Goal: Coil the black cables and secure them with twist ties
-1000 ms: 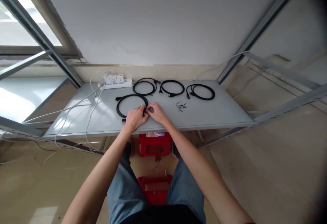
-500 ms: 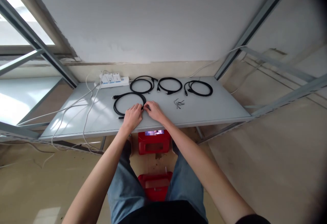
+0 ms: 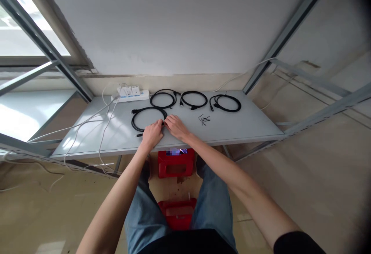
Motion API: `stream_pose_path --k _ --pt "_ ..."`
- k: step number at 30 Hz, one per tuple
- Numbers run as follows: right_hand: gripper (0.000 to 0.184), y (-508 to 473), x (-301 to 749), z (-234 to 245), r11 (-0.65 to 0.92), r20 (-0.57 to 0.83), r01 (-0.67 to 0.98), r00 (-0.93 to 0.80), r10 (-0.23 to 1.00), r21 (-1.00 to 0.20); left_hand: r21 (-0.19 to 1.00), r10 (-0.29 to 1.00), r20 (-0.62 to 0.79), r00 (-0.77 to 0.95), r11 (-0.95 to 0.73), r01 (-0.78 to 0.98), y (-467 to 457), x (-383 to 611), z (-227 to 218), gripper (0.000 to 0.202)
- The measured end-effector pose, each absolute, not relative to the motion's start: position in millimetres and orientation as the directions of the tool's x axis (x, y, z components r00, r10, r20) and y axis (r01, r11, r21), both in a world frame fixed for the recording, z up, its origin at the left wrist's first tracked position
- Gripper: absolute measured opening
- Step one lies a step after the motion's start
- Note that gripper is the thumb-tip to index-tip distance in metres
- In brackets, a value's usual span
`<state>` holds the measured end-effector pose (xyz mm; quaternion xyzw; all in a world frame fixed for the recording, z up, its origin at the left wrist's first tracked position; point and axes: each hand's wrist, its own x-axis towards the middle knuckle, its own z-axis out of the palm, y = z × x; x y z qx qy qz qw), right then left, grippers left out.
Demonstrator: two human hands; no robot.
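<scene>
A coiled black cable [image 3: 133,123] lies flat near the shelf's front edge, its two plugs pointing left. My left hand [image 3: 153,133] grips the coil's lower right side with bent fingers. Right against it, my right hand [image 3: 175,127] is closed in a pinch at the same spot on the coil. Whatever thin piece is between the fingertips is too small and covered to make out. To the right of my hands lies a small heap of short black ties [image 3: 204,120].
Three more coiled black cables, a left one [image 3: 163,106], a middle one [image 3: 193,91] and a right one [image 3: 228,110], lie along the back of the grey shelf [image 3: 185,140]. A white power strip [image 3: 130,96] with white cords is at back left. Red stools [image 3: 176,171] stand below.
My right hand has turned slightly, its fingers now more folded over the coil's edge. The whole view has shifted a little; the cables stay in place.
</scene>
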<state>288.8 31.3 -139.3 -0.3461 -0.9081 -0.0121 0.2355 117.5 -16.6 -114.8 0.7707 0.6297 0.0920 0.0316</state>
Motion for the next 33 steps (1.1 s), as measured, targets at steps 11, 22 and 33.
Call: stream_pose_path --k 11,22,33 --pt "0.03 40.0 296.9 -129.0 0.841 0.403 0.535 -0.754 0.519 -0.082 0.215 0.978 0.089 0.19 -0.205 0.955 -13.6 116.1 -112.2 0.025" --pt "0.006 37.6 277.6 -142.2 0.374 0.258 0.458 -0.298 0.919 -0.806 0.231 0.973 0.113 0.202 -0.224 0.947 -12.9 114.2 -114.9 0.025" --pt "0.022 47.9 271.9 -133.5 0.089 0.031 0.239 -0.234 0.972 -0.967 0.234 0.976 0.115 0.187 -0.209 0.95 -13.7 114.3 -116.8 0.026"
